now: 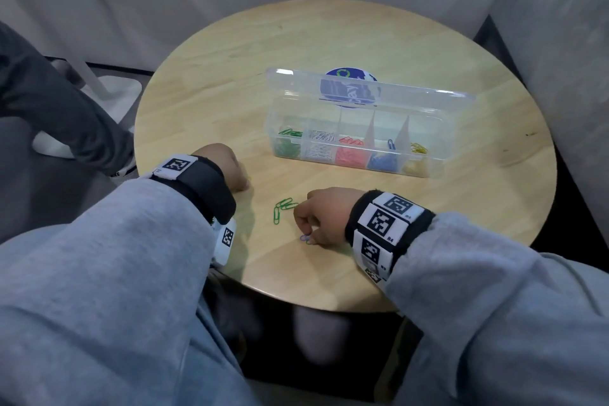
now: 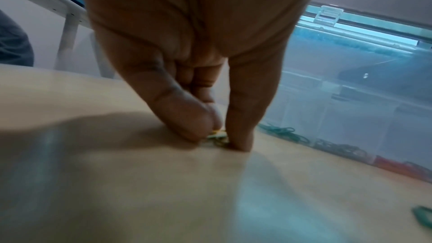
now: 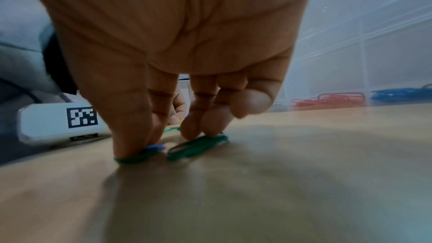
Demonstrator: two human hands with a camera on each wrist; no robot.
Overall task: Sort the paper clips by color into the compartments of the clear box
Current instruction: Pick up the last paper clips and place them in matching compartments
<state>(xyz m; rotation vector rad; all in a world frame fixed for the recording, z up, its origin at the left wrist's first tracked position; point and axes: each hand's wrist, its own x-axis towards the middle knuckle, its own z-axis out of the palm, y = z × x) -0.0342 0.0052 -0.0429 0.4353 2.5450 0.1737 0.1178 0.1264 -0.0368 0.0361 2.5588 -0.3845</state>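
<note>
The clear box (image 1: 271,128) stands open mid-table, its compartments holding green, white, red, blue and yellow clips from left to right. Several loose green paper clips (image 1: 284,207) lie between my hands. My left hand (image 1: 242,183) rests fingertips-down on the table; in the left wrist view its thumb and forefinger (image 2: 219,139) pinch a small yellow clip (image 2: 218,133) against the wood. My right hand (image 1: 308,234) pinches a blue clip (image 3: 154,148) lying on a green one (image 3: 133,158), while its other fingers touch a second green clip (image 3: 198,146).
The raised lid (image 1: 395,99) stands behind the compartments. The round wooden table (image 1: 362,43) drops off close to my wrists. Another person's leg and shoe (image 1: 82,128) are at the left. A grey sofa (image 1: 560,76) is at the right.
</note>
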